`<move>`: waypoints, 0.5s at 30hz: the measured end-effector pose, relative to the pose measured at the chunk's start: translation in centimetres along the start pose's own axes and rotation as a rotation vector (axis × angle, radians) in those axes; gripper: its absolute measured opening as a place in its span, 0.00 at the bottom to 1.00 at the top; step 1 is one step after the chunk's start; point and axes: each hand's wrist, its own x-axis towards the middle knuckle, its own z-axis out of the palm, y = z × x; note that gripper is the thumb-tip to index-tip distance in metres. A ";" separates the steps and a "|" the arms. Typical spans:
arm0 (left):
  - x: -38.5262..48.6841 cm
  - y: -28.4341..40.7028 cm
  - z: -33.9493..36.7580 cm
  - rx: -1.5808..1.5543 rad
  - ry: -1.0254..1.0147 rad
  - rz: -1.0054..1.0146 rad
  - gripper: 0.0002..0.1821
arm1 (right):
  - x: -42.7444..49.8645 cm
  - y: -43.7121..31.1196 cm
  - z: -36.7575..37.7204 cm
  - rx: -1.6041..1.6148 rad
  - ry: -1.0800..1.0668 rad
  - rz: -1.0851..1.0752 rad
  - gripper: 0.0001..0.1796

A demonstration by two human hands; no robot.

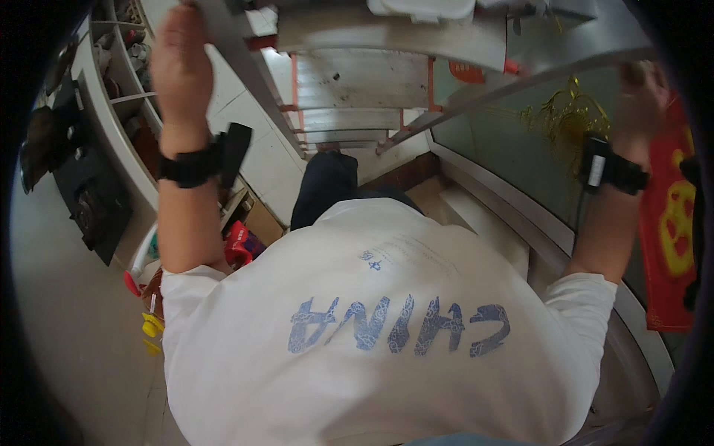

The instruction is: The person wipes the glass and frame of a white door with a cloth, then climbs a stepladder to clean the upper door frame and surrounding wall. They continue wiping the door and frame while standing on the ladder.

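A metal stepladder (357, 78) with flat treads and orange-red edge pieces stands before me. My left hand (184, 67) is raised at the upper left, against the ladder's left side rail (234, 56), its fingertips mostly cut off by the frame. At the upper right, my right hand (638, 106) is blurred beside the end of the right side rail (535, 78); its fingers are hard to make out. On the ladder's upper part lies a white plastic object (424, 8). Each wrist wears a black strap, and the right one carries a small device (597, 161).
White shelving (120, 67) holding shoes stands at left. To the right is a glass panel (502, 139) with a gold floral pattern and a red hanging banner (664, 234). A red packet (242, 242) and a cardboard box (259, 214) sit low at left.
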 end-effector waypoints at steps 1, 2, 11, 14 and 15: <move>0.0 -0.6 0.0 -0.156 0.117 -0.078 0.21 | -1.8 2.9 -0.9 0.019 0.149 0.100 0.21; -0.6 -0.7 -0.3 0.106 0.077 -0.066 0.22 | -4.1 6.0 -1.6 0.040 0.054 0.138 0.21; -13.5 -5.8 6.1 0.593 0.091 0.029 0.38 | -25.8 28.7 -6.1 0.125 -0.320 0.426 0.14; -18.7 -7.3 8.9 0.649 0.066 0.102 0.46 | -31.5 30.8 -10.0 0.115 -0.341 0.498 0.12; -20.6 -7.2 9.6 0.687 0.115 0.033 0.49 | -32.4 31.2 -11.1 0.131 -0.358 0.471 0.11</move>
